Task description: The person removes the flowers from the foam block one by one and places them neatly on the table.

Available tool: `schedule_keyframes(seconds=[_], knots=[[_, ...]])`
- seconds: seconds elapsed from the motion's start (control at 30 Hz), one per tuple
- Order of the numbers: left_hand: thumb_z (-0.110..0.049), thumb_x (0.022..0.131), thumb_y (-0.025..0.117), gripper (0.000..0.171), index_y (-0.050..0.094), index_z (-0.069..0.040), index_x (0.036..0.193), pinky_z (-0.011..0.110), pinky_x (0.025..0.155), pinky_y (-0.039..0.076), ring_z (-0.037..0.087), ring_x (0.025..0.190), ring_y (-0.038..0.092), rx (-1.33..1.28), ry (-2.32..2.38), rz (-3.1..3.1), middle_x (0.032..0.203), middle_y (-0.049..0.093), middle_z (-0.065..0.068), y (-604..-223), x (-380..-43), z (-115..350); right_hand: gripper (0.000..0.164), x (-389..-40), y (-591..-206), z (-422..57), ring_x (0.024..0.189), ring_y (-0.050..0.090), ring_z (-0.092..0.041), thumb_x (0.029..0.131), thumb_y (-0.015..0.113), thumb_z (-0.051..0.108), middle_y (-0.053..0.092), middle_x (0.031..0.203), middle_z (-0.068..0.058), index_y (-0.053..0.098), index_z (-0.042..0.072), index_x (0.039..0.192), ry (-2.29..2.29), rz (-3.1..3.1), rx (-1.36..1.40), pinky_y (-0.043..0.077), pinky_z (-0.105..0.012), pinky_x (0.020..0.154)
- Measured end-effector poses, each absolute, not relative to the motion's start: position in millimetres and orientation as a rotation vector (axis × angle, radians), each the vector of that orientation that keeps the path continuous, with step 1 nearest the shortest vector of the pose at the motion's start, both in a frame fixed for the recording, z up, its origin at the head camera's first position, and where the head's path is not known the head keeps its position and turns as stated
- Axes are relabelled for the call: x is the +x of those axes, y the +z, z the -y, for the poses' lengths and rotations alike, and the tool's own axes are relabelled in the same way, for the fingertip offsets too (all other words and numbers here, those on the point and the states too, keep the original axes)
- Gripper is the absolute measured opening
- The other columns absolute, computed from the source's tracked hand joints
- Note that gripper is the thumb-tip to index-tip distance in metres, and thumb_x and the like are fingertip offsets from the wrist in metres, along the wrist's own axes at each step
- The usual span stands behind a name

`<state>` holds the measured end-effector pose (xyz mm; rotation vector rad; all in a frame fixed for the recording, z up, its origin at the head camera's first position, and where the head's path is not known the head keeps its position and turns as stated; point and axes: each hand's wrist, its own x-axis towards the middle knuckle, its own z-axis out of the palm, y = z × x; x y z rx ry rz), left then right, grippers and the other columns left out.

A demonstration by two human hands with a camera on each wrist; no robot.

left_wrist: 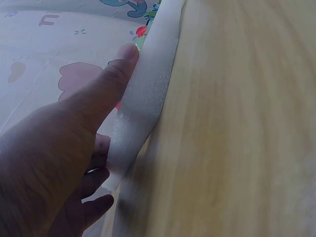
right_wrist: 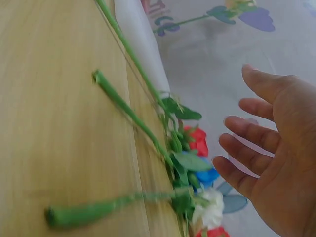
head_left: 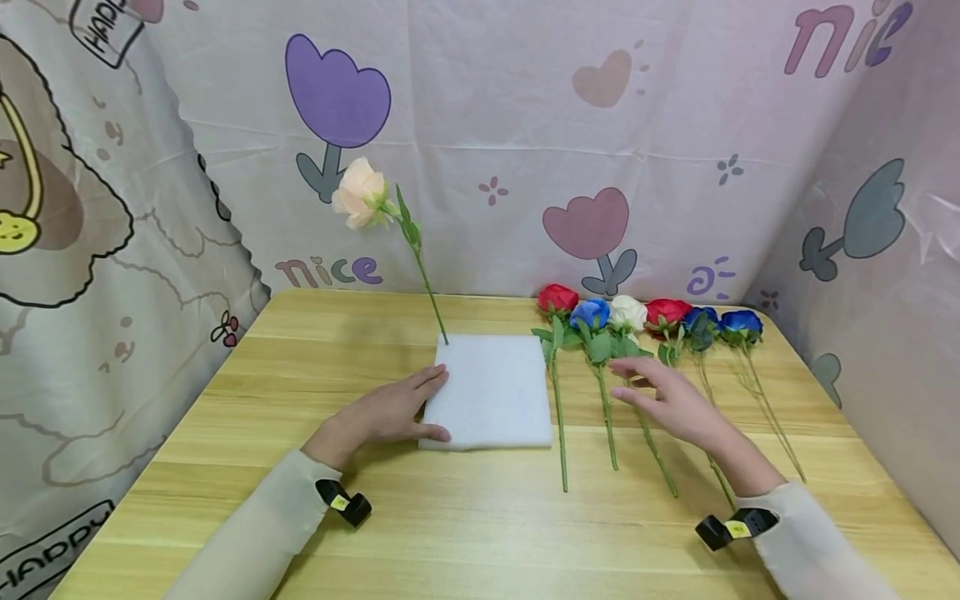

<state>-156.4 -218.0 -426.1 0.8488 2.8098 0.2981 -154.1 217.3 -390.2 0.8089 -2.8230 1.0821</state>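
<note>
A white foam block (head_left: 487,396) lies on the table, and a pale peach rose (head_left: 363,196) stands upright from its back left corner, leaning left. My left hand (head_left: 397,408) holds the block at its left side, thumb near the front corner and fingers along the edge; in the left wrist view the thumb (left_wrist: 116,74) lies against the foam. Over the stems to the right, my right hand (head_left: 667,396) hovers with spread, relaxed fingers and nothing in them. Closest to it are a white rose (head_left: 627,313) and a blue rose (head_left: 590,314), both lying on the table.
Also lying in the row are a red rose (head_left: 558,298) nearest the block, another red rose (head_left: 667,313) and two dark blue roses (head_left: 741,325) at the right. Their stems point toward the front of the wooden table (head_left: 480,533). A printed cloth (head_left: 480,100) hangs behind.
</note>
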Motion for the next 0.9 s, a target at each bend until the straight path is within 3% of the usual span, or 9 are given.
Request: schedule_keyframes(seconds=[0.43,0.73,0.9], knots=[[-0.084,0.077,0.044,0.113,0.017,-0.010,0.157,0.040,0.114,0.028,0.024,0.146,0.022,0.836,0.297,-2.808,0.164,0.011,0.004,-426,-156,218,0.049,-168,-389,-174,0.115,0.056,-0.031,0.097,0.060,0.042,0.058,0.133,-0.010,0.056,0.015,0.137,1.132,2.812,0.913,0.048,-0.055,0.088],[-0.084,0.076,0.044,0.113,0.018,-0.010,0.157,0.040,0.114,0.028,0.024,0.146,0.022,0.842,0.297,-2.813,0.163,0.012,0.004,-426,-157,218,0.051,-178,-386,-148,0.117,0.056,-0.031,0.098,0.060,0.040,0.056,0.136,-0.010,0.055,0.010,0.138,1.257,2.782,0.988,0.048,-0.052,0.093],[-0.085,0.076,0.043,0.113,0.018,-0.009,0.157,0.040,0.114,0.028,0.024,0.146,0.022,0.847,0.284,-2.813,0.163,0.012,0.004,-427,-158,218,0.048,-185,-387,-134,0.114,0.058,-0.031,0.097,0.062,0.035,0.060,0.129,-0.013,0.056,0.008,0.136,1.315,2.750,1.013,0.049,-0.046,0.094]])
